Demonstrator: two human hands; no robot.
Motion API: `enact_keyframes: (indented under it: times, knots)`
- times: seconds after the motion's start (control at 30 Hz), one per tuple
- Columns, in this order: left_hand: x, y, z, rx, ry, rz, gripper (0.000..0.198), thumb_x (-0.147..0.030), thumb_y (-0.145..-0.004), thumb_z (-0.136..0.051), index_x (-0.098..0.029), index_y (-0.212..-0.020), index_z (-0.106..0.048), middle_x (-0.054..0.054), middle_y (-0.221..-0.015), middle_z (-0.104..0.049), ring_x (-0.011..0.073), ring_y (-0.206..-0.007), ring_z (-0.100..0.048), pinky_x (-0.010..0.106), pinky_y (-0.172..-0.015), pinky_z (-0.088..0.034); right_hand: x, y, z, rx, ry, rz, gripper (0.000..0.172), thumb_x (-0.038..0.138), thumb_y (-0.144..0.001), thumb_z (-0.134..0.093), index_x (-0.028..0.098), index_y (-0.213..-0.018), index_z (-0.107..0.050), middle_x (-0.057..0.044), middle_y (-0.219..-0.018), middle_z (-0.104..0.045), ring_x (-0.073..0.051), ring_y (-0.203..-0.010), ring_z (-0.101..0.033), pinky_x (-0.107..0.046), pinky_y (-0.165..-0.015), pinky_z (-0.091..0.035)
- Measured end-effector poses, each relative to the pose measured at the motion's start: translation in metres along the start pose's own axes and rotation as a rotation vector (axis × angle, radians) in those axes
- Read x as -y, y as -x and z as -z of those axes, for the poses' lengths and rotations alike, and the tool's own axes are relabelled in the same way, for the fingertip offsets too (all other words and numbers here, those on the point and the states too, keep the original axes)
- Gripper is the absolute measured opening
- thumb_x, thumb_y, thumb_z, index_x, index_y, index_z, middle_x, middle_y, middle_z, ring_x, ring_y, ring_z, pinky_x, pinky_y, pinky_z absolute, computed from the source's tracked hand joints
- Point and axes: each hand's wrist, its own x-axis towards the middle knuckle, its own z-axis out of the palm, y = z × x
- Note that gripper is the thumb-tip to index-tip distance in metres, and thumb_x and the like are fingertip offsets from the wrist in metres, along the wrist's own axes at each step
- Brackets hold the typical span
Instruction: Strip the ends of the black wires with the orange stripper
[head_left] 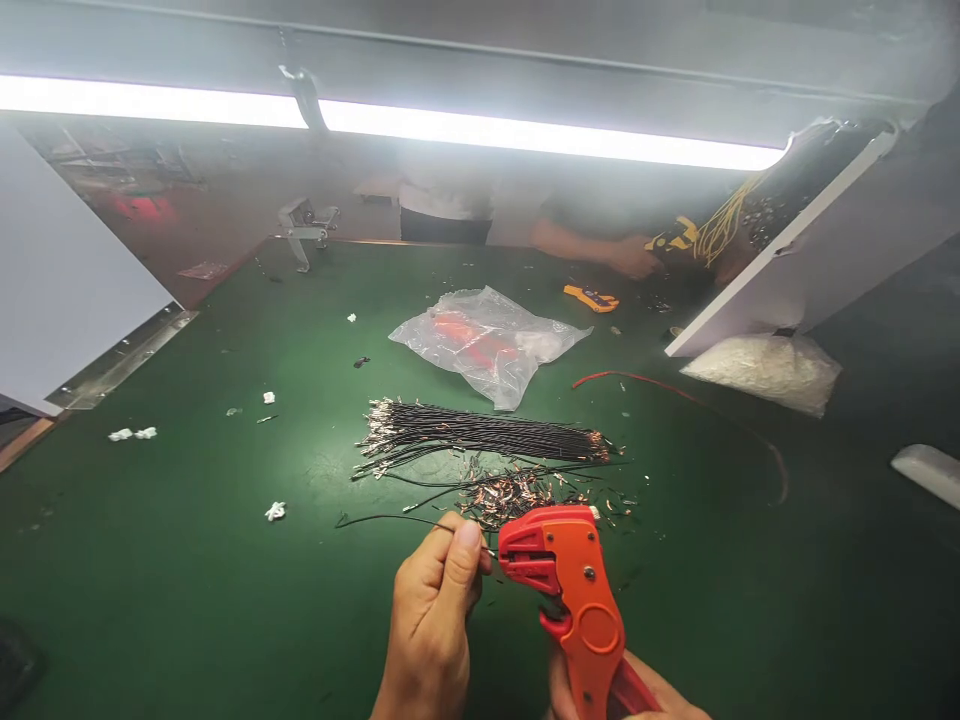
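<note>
My left hand (439, 600) pinches a thin black wire (375, 518) between thumb and forefinger. One end of the wire trails off to the left, while the other end points at the jaws of a red and orange wire stripper (589, 600). Wrapped round the stripper's handles is my right hand (561, 685), mostly hidden behind the tool. Just beyond the hands lies a pile of black and copper-coloured scraps (510, 492). Behind that pile is a bundle of black wires (480, 430), with pale terminals at the left and bare copper at the right.
A clear plastic bag (487, 340) with red contents lies behind the bundle. An orange-yellow tool (592, 298) and a bag of white bits (769, 368) are at the right. White panels (75, 280) stand at both sides. Across the table, a person's arm (600, 248) is near yellow wires (724, 225).
</note>
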Motion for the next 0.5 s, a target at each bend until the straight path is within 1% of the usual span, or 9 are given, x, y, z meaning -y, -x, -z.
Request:
enact_keyframes:
  times: [0.1,0.2,0.27,0.37,0.5]
  knots:
    - [0.004,-0.004,0.004,0.067,-0.012,0.017,0.059,-0.073,-0.075,-0.068,-0.018,-0.061,-0.053,-0.006,-0.058,-0.036,0.0067,-0.05,-0.027,0.023,-0.047,-0.021,0.008,0.001,-0.002,0.006,0.021,-0.049,0.034,0.042,-0.076,-0.079,0.017,-0.078,-0.055,0.007,-0.058,-0.045,-0.007,-0.045,-0.033,-0.02,-0.046,-0.027]
    - [0.005,-0.004,0.005,0.063,-0.01,0.028,0.058,-0.071,-0.076,-0.069,-0.018,-0.061,-0.052,-0.006,-0.059,-0.036,0.0066,-0.05,-0.026,0.023,-0.046,-0.02,0.014,0.002,-0.004,0.012,0.024,-0.086,0.037,0.046,-0.079,-0.077,0.017,-0.078,-0.055,0.007,-0.057,-0.045,-0.007,-0.047,-0.035,-0.021,-0.049,-0.03]
    - [0.005,-0.003,0.003,0.036,-0.017,0.004,0.057,-0.071,-0.075,-0.07,-0.018,-0.062,-0.053,-0.006,-0.059,-0.036,0.0065,-0.051,-0.026,0.023,-0.046,-0.02,0.016,0.002,-0.005,0.011,0.029,-0.092,0.038,0.047,-0.079,-0.078,0.017,-0.078,-0.055,0.007,-0.058,-0.044,-0.007,-0.049,-0.035,-0.021,-0.051,-0.03]
    - [0.001,0.001,0.0,-0.04,-0.015,-0.027,0.055,-0.07,-0.074,-0.072,-0.018,-0.065,-0.056,-0.008,-0.056,-0.03,0.0063,-0.05,-0.024,0.023,-0.047,-0.018,0.014,0.002,-0.005,0.006,0.03,-0.09,0.038,0.048,-0.079,-0.077,0.017,-0.079,-0.056,0.007,-0.058,-0.044,-0.008,-0.05,-0.036,-0.022,-0.052,-0.031]
    - [-0.004,0.004,-0.005,-0.086,0.023,-0.021,0.056,-0.069,-0.07,-0.075,-0.017,-0.064,-0.056,-0.009,-0.055,-0.031,0.0052,-0.049,-0.023,0.023,-0.047,-0.019,0.003,0.002,-0.002,-0.035,0.028,-0.087,0.044,0.054,-0.072,-0.079,0.015,-0.081,-0.06,0.005,-0.06,-0.047,-0.009,-0.052,-0.039,-0.024,-0.053,-0.032]
